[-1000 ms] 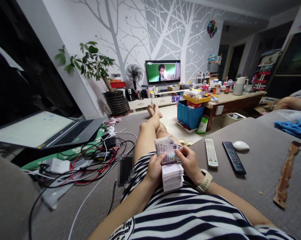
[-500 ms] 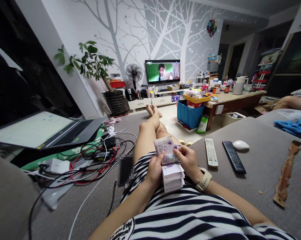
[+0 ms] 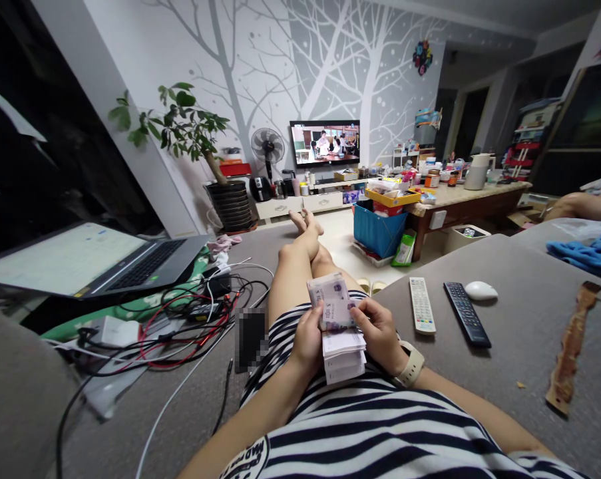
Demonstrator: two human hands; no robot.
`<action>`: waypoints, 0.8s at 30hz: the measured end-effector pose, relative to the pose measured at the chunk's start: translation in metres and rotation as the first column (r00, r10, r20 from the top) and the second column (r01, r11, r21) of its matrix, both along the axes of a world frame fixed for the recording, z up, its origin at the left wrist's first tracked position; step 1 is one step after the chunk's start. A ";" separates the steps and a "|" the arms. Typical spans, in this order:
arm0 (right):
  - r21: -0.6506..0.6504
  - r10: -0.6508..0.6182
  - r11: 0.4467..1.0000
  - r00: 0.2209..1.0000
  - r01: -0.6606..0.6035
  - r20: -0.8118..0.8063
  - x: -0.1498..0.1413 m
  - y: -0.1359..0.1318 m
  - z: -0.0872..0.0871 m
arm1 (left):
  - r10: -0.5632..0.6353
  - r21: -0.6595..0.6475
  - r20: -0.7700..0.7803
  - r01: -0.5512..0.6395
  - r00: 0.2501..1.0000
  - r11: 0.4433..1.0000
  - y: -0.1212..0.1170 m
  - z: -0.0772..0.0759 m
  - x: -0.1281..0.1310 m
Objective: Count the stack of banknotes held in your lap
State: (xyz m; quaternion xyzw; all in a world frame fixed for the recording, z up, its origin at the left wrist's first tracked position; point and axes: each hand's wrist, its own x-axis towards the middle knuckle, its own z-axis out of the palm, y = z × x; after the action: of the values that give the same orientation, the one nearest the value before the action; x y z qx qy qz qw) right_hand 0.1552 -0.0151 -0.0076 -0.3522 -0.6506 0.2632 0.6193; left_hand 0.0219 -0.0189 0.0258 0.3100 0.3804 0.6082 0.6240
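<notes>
A wad of purple-and-white banknotes (image 3: 333, 296), with a 5 printed on them, is held over my lap. My left hand (image 3: 309, 338) is closed on the wad's left side, its thumb on the top note. My right hand (image 3: 379, 332), below a pale watch (image 3: 410, 364), pinches the right edge of a note with thumb and forefinger. From beneath, the folded-down ends of more notes (image 3: 345, 359) hang in layers toward my striped shirt.
On the sofa to the right lie a white remote (image 3: 422, 306), a black remote (image 3: 467, 314), a white mouse (image 3: 481, 291) and a brown strip (image 3: 574, 352). Left are tangled cables (image 3: 200, 319) and an open laptop (image 3: 95, 259). A cluttered table (image 3: 472, 196) stands ahead.
The note at my right fingers has shifted, showing more of the wad's upper face. My right hand has moved slightly, while my left hand stays on the wad. The television picture differs.
</notes>
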 end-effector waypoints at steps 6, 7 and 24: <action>-0.005 0.001 1.000 1.000 -0.001 0.011 -0.001 0.001 -0.001 | -0.013 0.011 -0.035 0.014 0.999 1.000 0.000 -0.002 -0.001; -0.006 0.001 1.000 1.000 -0.001 0.010 -0.001 0.001 -0.001 | -0.013 0.010 -0.031 0.013 0.999 1.000 0.000 -0.002 -0.001; -0.031 0.072 0.997 0.996 -0.074 -0.058 -0.002 0.000 -0.002 | -0.041 0.019 0.003 0.041 0.999 0.999 0.001 -0.005 -0.001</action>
State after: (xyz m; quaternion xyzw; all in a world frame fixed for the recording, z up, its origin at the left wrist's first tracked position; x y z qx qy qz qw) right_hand 0.1532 -0.0153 -0.0098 -0.3308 -0.6408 0.3065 0.6213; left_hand 0.0204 -0.0178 0.0209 0.3224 0.3673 0.5994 0.6340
